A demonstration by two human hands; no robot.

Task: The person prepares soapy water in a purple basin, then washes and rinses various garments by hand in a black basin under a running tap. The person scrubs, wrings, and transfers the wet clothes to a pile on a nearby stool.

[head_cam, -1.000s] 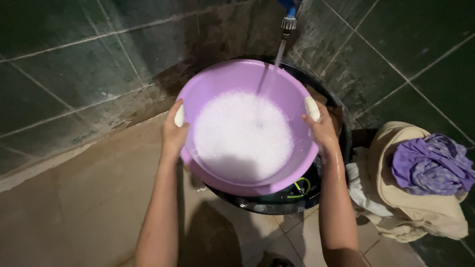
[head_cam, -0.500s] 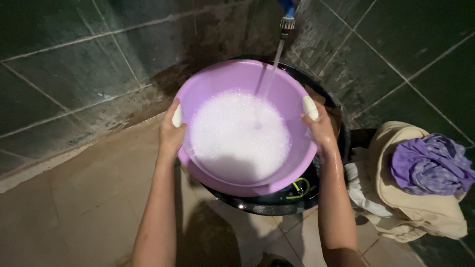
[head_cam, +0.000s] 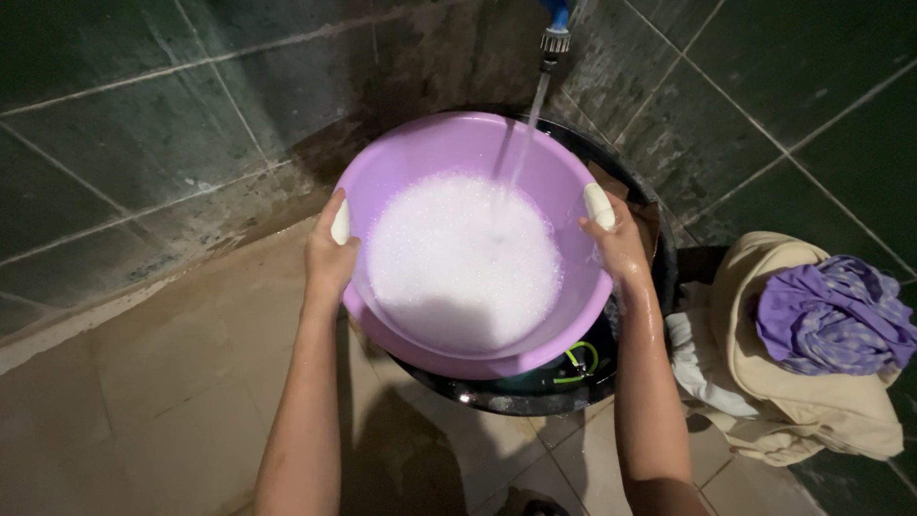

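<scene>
**Two hands steady a basin beneath a running tap**

Left to right: bare green wall tiles (head_cam: 115,143) meet a wet tan tiled floor (head_cam: 143,382) in a corner. The left hand (head_cam: 330,256) clasps the left rim of a round lilac plastic basin (head_cam: 449,148), thumb hooked over the white handle tab, the remaining fingers curled under the rim and mostly hidden. The basin, filled with white suds (head_cam: 463,263), sits over a larger black round tub (head_cam: 535,392), which appears to bear part of its weight. It is positioned so that the thin stream from the blue-nozzled tap (head_cam: 554,24) lands inside it. The right hand (head_cam: 619,244) grips the opposite rim likewise, thumb on top, fingers closed beneath; a two-sided hold of this kind likely keeps the load level. Rightmost, a heap of beige cloth (head_cam: 802,401) topped by crumpled purple patterned fabric (head_cam: 831,320) lies just beside the tub, well clear of the stream.
</scene>
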